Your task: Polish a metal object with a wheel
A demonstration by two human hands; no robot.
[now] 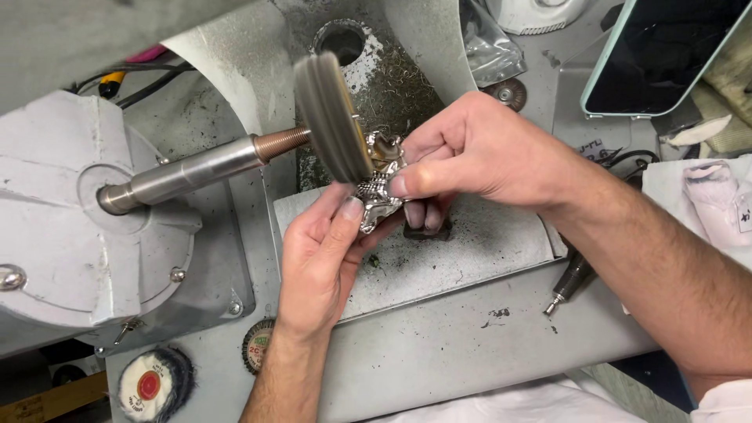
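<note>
At the centre of the frame both hands, left hand [321, 251] and right hand [478, 153], pinch the silver ornament [378, 184] against the spinning buffing wheel [333, 117]; best keep light pressure, fingertips clear of the wheel; grip firm.

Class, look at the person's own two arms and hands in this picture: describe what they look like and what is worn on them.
Both hands, the left hand and the right hand, are bare: no gloves, rings or watch visible. Both forearms are uncovered and hairy. A white sleeve edge shows at the right arm, bottom corner.
</note>
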